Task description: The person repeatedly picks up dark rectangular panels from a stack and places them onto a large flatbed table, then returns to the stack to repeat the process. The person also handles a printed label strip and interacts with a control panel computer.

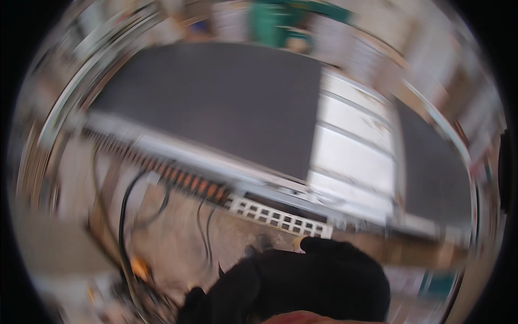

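Neither of my hands can be made out. Dark clothing [302,281] of my own fills the lower middle, and motion blur smears its edges. Ahead of me lies a large dark grey panel [216,102] on a long machine table. Beside its right edge a white and silver slatted surface [353,156] shows, and a second dark panel [431,167] lies farther right. A small pale patch [297,244] at the top of the dark clothing is too blurred to name.
A metal rail [178,148] runs along the table's near edge, with a white grid strip [280,216] below it. Dark cables [123,216] hang at the left, near an orange object [140,268]. Beyond the table stands a green object [270,24].
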`<action>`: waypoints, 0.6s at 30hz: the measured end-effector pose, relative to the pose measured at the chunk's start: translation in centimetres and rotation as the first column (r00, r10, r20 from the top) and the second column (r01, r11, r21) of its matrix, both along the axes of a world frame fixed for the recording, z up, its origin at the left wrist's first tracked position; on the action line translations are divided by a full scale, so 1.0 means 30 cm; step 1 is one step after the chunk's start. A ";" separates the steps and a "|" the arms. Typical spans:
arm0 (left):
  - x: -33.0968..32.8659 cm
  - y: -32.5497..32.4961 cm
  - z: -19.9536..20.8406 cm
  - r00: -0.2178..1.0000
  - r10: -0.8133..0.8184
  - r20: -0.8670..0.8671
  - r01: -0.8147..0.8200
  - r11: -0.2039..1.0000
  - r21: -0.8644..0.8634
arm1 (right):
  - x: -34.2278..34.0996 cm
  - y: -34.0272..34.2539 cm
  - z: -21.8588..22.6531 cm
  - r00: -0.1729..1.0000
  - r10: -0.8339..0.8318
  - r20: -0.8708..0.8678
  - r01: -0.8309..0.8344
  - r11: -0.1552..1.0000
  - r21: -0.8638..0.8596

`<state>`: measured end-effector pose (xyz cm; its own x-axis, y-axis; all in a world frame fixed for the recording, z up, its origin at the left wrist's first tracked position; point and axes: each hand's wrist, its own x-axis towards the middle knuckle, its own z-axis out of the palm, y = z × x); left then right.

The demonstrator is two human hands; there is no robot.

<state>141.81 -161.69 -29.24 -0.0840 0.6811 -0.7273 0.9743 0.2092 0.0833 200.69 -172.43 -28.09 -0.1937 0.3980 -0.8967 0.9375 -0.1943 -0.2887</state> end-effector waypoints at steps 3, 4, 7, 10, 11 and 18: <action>-0.121 -0.219 -0.013 0.957 0.225 -0.181 -0.250 0.960 -0.126 | -0.114 0.160 -0.065 0.999 0.045 -0.014 -0.045 0.999 0.009; -0.122 -0.269 -0.022 0.929 0.312 -0.196 -0.342 0.929 -0.142 | -0.151 0.219 -0.064 0.989 0.123 0.077 -0.130 0.986 0.100; -0.096 -0.302 -0.039 0.888 0.452 -0.083 -0.458 0.883 -0.100 | -0.320 0.465 -0.018 0.979 0.193 -0.060 -0.171 0.948 0.268; -0.056 -0.207 -0.030 0.596 0.802 0.038 -0.802 0.597 -0.022 | -0.517 0.719 0.047 0.940 0.327 -0.099 -0.301 0.930 0.212; -0.064 -0.161 -0.021 0.571 0.815 0.103 -0.820 0.571 0.027 | -0.591 0.797 0.056 0.933 0.359 -0.038 -0.343 0.913 0.220; -0.468 0.028 0.019 0.319 0.932 0.172 -0.939 0.287 0.190 | -1.088 1.330 0.023 0.805 0.570 0.166 -0.583 0.811 0.042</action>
